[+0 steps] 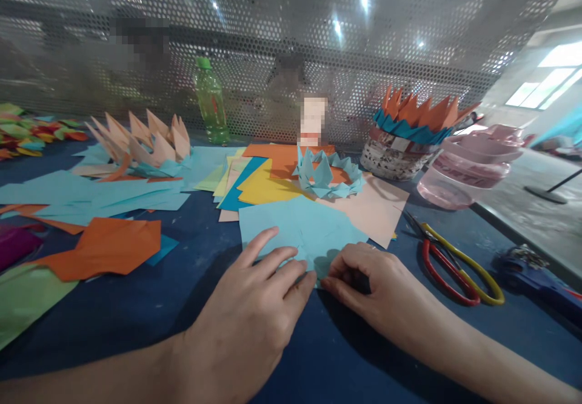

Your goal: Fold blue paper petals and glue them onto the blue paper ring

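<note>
A sheet of light blue paper (300, 222) lies on the blue table in front of me, partly over other coloured sheets. My left hand (268, 282) rests on its lower left part, fingers spread and stretched out. At the near corner of the sheet, my right hand (364, 273) pinches the paper's edge between thumb and fingers. Just beyond the sheet stands a ring of folded light blue paper points (330, 173). Fingers hide the sheet's near edges in places.
Scissors (459, 264) with red and yellow handles lie at right, beside a blue tool (541, 282). Behind them stand a pink bottle (468, 164) and a container (395, 152) topped with folded paper. A green bottle (211, 104), a peach paper ring (145, 140) and orange paper (113, 246) are leftward.
</note>
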`<control>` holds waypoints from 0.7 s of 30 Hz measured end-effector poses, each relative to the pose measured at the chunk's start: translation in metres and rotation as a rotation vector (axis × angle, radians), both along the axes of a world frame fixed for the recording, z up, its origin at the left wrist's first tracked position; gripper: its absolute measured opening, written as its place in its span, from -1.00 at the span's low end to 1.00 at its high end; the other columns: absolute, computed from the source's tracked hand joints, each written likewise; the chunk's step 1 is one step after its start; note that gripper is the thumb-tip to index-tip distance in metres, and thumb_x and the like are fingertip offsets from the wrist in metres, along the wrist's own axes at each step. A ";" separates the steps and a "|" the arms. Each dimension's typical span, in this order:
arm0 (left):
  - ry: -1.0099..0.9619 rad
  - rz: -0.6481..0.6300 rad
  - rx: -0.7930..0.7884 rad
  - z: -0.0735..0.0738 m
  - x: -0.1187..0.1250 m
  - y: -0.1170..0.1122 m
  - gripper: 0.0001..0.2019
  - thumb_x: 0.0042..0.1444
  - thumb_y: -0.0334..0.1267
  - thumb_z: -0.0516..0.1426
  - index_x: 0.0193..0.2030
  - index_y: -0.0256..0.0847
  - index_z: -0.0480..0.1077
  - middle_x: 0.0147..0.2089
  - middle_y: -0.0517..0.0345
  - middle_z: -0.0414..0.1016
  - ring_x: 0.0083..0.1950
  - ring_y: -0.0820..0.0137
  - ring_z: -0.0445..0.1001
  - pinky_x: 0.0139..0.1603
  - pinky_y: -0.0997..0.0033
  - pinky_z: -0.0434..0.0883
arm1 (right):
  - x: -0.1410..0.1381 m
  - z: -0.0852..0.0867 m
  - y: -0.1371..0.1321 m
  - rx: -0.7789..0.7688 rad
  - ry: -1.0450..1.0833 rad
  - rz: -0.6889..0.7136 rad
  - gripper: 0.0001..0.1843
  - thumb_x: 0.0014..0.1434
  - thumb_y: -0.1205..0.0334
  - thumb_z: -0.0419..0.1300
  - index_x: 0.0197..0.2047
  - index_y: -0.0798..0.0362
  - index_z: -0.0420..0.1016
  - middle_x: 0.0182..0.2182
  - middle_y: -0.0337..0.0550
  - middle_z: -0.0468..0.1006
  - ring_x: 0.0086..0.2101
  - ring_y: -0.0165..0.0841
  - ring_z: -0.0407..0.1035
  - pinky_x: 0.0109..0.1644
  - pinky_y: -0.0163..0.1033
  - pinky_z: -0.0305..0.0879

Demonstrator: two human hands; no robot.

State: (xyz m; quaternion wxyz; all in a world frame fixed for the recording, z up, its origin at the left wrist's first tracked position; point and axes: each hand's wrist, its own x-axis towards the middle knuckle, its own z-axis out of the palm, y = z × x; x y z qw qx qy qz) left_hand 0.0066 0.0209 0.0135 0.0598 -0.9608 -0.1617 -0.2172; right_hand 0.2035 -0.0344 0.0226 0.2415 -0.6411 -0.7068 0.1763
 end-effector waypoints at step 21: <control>0.022 -0.006 0.053 0.002 0.002 0.001 -0.70 0.25 -0.35 -0.08 -0.10 -0.20 0.47 -0.13 0.10 0.54 -0.06 0.27 0.42 0.27 0.06 0.00 | 0.004 0.000 0.001 -0.098 0.089 -0.017 -0.89 0.11 0.34 0.20 -0.30 -0.03 0.35 -0.52 -0.37 0.34 -0.44 -0.44 0.24 -0.37 -0.34 0.10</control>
